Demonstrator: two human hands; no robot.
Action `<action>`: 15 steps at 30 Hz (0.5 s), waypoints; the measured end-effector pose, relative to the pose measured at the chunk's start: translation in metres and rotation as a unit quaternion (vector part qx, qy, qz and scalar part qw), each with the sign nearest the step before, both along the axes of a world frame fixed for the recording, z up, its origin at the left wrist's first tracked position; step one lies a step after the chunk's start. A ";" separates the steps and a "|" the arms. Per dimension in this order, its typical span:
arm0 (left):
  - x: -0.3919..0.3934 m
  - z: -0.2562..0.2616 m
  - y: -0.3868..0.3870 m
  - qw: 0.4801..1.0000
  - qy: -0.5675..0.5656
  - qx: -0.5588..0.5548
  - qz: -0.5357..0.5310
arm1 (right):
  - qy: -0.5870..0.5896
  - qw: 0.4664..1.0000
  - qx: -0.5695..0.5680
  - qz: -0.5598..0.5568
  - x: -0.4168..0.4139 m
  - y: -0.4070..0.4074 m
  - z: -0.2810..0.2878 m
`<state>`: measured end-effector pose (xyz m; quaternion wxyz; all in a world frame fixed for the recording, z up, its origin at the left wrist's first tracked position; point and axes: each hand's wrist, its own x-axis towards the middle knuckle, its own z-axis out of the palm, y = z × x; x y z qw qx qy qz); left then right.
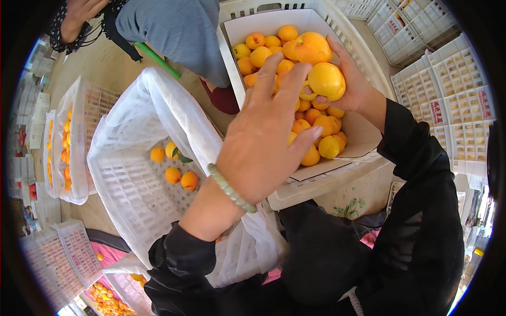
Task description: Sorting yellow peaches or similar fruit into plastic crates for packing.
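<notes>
My left hand (265,134), with a pale green bangle at the wrist, is stretched palm down with its fingers apart, above the near side of a cardboard-lined white plastic crate (369,51). Nothing shows in its grip, though its palm is hidden. My right hand (350,75) is cupped over the crate around a few fruits: an orange one (314,47) and a yellow one (326,81), with another partly hidden behind. Many yellow-orange fruits (329,147), like apricots or yellow peaches, lie in the crate. Left of it, a crate lined with white netting (118,170) holds several orange fruits (189,180), one beside a green leaf.
A person in grey-blue trousers (174,35) sits across at the upper left. Stacked white crates (460,98) stand at the right. Netting-lined crates of fruit (73,150) are at the left, more crates (59,256) at the lower left. Green leaves (351,207) lie on the floor.
</notes>
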<state>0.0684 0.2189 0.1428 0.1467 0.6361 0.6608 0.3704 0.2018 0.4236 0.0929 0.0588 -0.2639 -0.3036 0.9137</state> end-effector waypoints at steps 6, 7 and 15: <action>-0.073 0.003 -0.103 0.975 -0.030 -0.221 0.018 | -0.313 0.910 0.241 0.128 0.063 0.048 -0.036; -0.081 -0.003 -0.127 0.965 -0.036 -0.258 0.031 | -0.332 0.882 0.285 0.176 0.072 0.050 -0.041; -0.102 -0.156 -0.200 0.860 -0.028 -0.497 0.111 | -0.339 0.526 0.579 0.523 0.090 0.050 -0.084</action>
